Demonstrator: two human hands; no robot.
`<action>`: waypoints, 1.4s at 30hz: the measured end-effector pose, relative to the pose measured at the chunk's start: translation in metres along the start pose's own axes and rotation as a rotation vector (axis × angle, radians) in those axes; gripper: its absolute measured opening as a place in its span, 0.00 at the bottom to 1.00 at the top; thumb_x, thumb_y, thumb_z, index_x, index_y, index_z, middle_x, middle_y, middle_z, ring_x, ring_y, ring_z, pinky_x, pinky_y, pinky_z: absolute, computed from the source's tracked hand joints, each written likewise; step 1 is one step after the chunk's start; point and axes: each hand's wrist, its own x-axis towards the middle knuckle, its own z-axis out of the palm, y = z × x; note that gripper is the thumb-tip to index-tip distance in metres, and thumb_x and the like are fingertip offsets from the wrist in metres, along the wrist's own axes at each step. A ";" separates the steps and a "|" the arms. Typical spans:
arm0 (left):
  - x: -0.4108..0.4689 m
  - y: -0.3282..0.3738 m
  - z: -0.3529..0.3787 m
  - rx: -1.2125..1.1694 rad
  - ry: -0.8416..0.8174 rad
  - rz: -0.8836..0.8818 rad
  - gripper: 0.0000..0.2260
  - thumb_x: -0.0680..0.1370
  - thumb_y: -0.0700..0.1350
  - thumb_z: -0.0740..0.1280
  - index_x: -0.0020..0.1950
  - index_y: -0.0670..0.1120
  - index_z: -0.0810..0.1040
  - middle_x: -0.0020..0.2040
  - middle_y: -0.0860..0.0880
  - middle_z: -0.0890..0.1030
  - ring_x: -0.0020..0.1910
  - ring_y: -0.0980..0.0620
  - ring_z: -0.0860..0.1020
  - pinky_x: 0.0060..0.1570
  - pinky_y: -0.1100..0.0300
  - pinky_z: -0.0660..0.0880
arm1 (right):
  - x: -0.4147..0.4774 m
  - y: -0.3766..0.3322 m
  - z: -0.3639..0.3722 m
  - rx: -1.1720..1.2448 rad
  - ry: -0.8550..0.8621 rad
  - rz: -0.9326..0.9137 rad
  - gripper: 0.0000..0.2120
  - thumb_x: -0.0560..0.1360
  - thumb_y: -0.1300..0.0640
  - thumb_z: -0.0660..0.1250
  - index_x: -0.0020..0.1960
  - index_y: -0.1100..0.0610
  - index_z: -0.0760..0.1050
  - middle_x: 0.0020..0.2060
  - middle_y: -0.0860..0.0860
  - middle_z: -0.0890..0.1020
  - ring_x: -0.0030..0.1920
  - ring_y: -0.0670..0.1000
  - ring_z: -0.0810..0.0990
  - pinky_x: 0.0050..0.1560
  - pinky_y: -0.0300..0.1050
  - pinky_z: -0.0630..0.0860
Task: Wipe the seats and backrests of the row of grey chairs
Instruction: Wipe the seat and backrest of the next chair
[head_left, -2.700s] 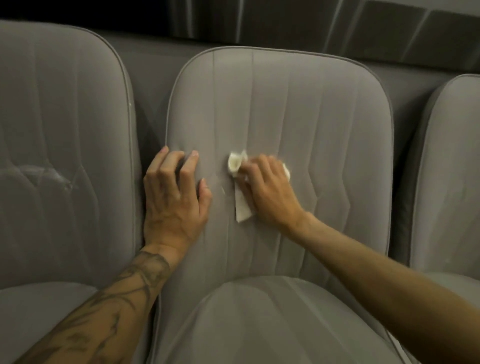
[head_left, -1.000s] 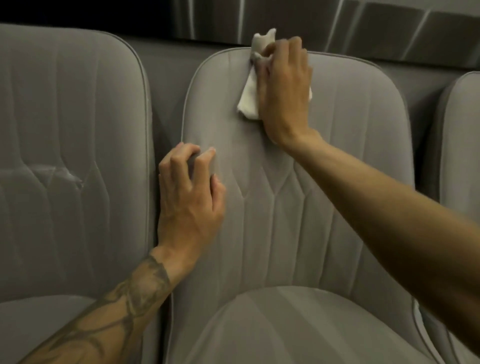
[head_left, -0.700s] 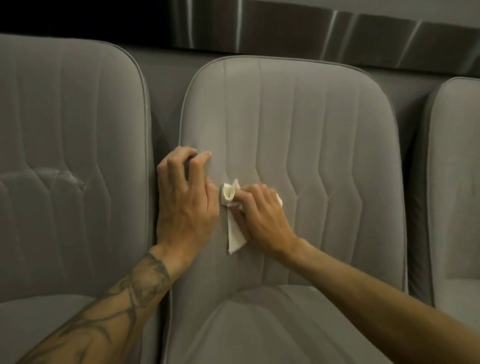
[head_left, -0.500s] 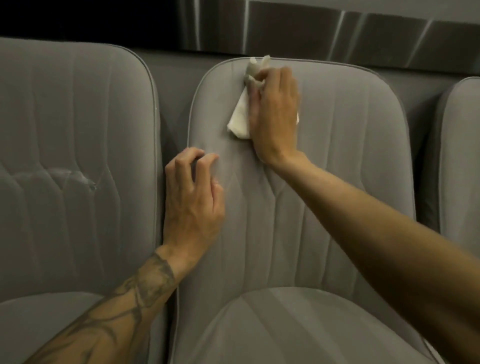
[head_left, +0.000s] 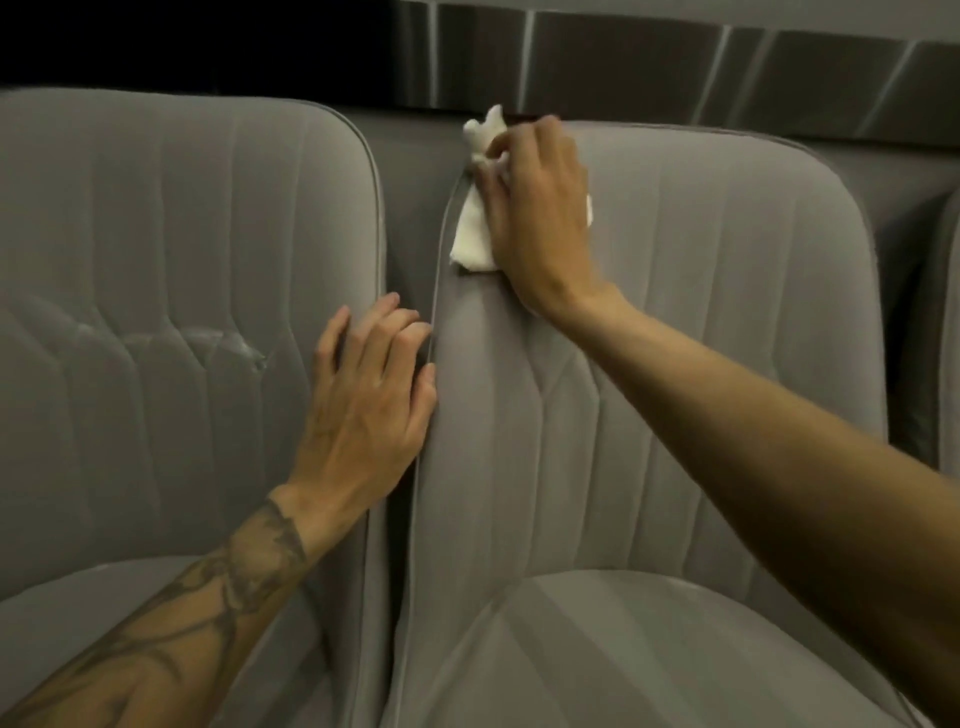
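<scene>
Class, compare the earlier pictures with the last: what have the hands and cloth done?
The right hand, gripping the crumpled white cloth, swept up and down the middle grey fabric backrest and is now at its top left corner. The left hand slid off that backrest's left edge into the gap beside the left grey chair. The grip on the cloth stayed.

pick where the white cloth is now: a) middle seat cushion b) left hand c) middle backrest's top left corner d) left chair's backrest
c: the right hand holds the white cloth against the upper left corner of the middle backrest.
</scene>
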 end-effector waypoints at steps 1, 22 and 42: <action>-0.001 0.000 0.002 -0.007 0.006 -0.001 0.14 0.83 0.44 0.62 0.66 0.40 0.76 0.68 0.42 0.76 0.77 0.42 0.68 0.78 0.38 0.58 | -0.020 -0.008 -0.002 0.033 -0.024 -0.033 0.11 0.81 0.53 0.63 0.54 0.62 0.76 0.51 0.58 0.76 0.49 0.55 0.74 0.52 0.53 0.72; -0.004 -0.002 0.008 -0.009 0.053 -0.006 0.09 0.84 0.45 0.61 0.60 0.42 0.76 0.62 0.43 0.78 0.77 0.43 0.69 0.79 0.40 0.56 | -0.262 -0.041 -0.047 0.232 -0.486 -0.225 0.12 0.82 0.55 0.61 0.57 0.62 0.79 0.49 0.57 0.79 0.45 0.57 0.75 0.45 0.54 0.74; -0.005 -0.003 0.008 0.010 0.042 -0.008 0.10 0.85 0.45 0.60 0.60 0.41 0.76 0.60 0.43 0.78 0.78 0.43 0.68 0.79 0.40 0.56 | -0.180 -0.006 -0.027 0.096 -0.229 -0.159 0.07 0.80 0.60 0.65 0.54 0.64 0.75 0.45 0.62 0.77 0.45 0.59 0.72 0.46 0.57 0.71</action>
